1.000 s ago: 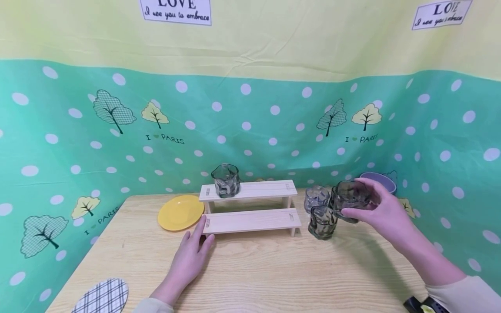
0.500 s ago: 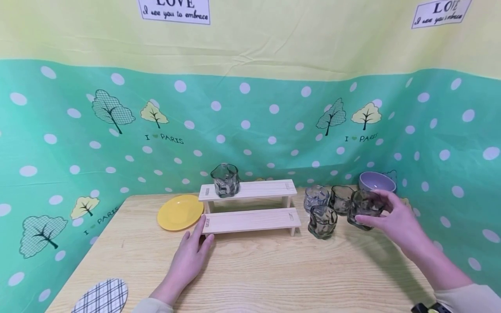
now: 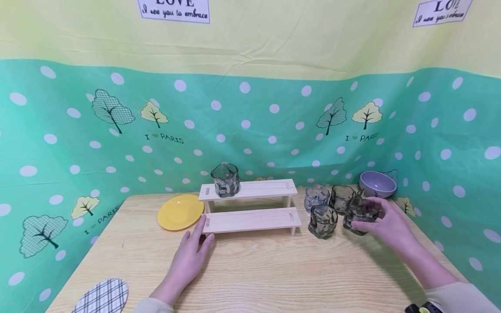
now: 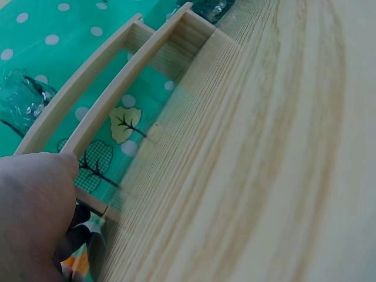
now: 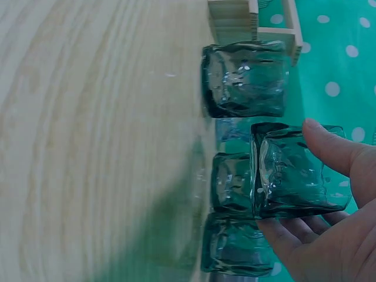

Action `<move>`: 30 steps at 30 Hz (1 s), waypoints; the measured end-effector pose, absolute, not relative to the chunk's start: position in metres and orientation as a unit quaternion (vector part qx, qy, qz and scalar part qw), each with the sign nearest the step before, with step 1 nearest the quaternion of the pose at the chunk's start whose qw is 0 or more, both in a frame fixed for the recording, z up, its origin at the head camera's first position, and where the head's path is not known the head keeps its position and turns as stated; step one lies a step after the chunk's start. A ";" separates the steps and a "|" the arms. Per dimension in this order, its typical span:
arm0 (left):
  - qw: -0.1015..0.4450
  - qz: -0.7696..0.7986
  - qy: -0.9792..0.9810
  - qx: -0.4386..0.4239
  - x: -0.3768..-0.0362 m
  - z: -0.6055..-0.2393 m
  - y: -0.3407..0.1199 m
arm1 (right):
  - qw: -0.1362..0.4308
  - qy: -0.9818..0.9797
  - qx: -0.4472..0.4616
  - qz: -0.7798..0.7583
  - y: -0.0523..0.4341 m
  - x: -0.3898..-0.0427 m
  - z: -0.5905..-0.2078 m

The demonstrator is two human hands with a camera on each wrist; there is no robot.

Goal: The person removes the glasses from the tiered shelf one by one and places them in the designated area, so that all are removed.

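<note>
Right hand [image 3: 385, 221] curls thumb and fingers round a smoky glass tumbler [image 3: 360, 216] just above the tabletop [image 3: 274, 269] beside three others (clustered right of the wooden step shelf [image 3: 250, 219]), while the spread left hand [image 3: 192, 256] steadies the shelf's lower step.

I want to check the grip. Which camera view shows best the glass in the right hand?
The right wrist view: the glass fills it, with the thumb on top and fingers beneath. The head view shows the same glass small, half covered by the right hand. The left wrist view does not show it.
</note>
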State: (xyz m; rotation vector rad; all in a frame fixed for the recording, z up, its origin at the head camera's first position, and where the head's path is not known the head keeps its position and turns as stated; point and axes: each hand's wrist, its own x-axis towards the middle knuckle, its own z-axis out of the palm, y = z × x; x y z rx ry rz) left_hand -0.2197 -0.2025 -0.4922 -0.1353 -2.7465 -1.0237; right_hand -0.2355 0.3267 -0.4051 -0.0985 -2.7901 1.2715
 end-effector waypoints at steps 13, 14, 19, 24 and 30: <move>0.105 -0.347 -0.931 -0.046 -0.220 -0.492 -0.202 | 0.019 -0.907 -0.034 0.420 0.325 -0.244 -0.425; 0.107 -0.347 -0.931 -0.047 -0.219 -0.492 -0.202 | 0.018 -0.907 -0.034 0.420 0.325 -0.245 -0.426; 0.111 -0.349 -0.929 -0.049 -0.219 -0.492 -0.201 | 0.012 -0.909 -0.034 0.416 0.324 -0.246 -0.428; 0.109 -0.349 -0.929 -0.049 -0.219 -0.492 -0.201 | 0.013 -0.911 -0.030 0.411 0.323 -0.248 -0.430; 0.113 -0.349 -0.929 -0.051 -0.219 -0.490 -0.201 | 0.011 -0.908 -0.029 0.418 0.320 -0.251 -0.433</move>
